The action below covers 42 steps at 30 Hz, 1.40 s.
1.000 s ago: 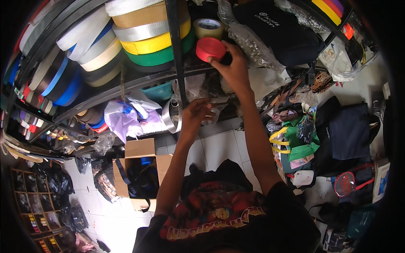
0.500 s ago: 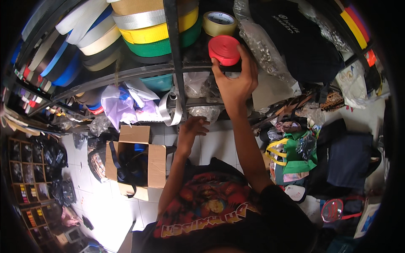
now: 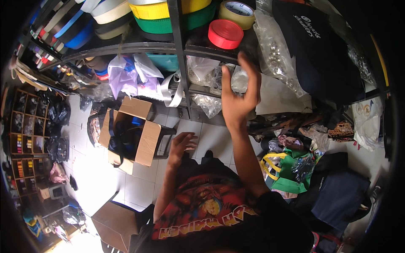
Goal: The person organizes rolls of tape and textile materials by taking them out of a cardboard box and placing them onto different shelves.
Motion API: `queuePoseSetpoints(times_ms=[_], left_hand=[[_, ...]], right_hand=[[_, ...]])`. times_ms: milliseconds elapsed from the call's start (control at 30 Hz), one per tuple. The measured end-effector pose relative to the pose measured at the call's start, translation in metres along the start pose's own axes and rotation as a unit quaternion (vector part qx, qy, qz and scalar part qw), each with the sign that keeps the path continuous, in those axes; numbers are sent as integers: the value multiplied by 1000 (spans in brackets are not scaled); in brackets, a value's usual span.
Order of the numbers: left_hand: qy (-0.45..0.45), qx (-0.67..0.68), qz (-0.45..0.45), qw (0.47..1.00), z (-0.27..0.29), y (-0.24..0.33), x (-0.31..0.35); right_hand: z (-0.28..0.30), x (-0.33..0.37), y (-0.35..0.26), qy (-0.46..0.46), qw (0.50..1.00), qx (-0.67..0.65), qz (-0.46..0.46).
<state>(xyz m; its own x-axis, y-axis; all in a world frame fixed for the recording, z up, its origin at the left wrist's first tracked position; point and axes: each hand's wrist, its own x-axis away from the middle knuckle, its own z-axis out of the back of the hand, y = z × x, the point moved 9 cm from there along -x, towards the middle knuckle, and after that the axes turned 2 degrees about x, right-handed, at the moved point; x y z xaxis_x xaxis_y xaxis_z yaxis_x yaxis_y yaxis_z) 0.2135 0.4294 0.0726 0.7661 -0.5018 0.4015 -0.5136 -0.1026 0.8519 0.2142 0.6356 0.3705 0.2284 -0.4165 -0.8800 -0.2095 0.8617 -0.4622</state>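
Note:
A red roll of webbing (image 3: 225, 34) lies flat on the black shelf, in front of a roll of packing tape (image 3: 237, 12). Just below it, apart from it, my right hand (image 3: 241, 95) is raised with thumb and fingers spread and nothing between them. My left hand (image 3: 182, 147) hangs lower, over the tiled floor near my shirt, its fingers loosely apart and holding nothing. Stacked yellow and green webbing rolls (image 3: 154, 26) stand left of the shelf's upright post. A clear plastic bag of metal pieces (image 3: 276, 50) lies right of the red roll.
An open cardboard box (image 3: 147, 143) with dark straps in it stands on a stool at left. Black cloth bags (image 3: 316, 55) lie on the shelf at right. Green bags (image 3: 291, 168) are heaped below on the right. The shelf's black post (image 3: 179, 55) rises ahead.
My right hand has let go of the red roll and drawn back from it. My left hand has lowered slightly. The view has shifted, bringing another cardboard box in at the lower left.

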Motion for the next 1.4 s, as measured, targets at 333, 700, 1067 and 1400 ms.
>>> queuePoseSetpoints(times_ms=[333, 700, 1067, 1400], left_hand=[[320, -114, 6, 941, 243, -70, 40], [464, -392, -133, 783, 355, -57, 40], [369, -365, -118, 847, 396, -49, -42], [333, -434, 98, 831, 434, -74, -160]], right_hand=[[-1, 263, 58, -446, 859, -17, -251], [-44, 398, 11, -671, 682, 14, -289], [-7, 477, -19, -686, 585, 62, -429], [32, 476, -32, -623, 592, 128, -495]])
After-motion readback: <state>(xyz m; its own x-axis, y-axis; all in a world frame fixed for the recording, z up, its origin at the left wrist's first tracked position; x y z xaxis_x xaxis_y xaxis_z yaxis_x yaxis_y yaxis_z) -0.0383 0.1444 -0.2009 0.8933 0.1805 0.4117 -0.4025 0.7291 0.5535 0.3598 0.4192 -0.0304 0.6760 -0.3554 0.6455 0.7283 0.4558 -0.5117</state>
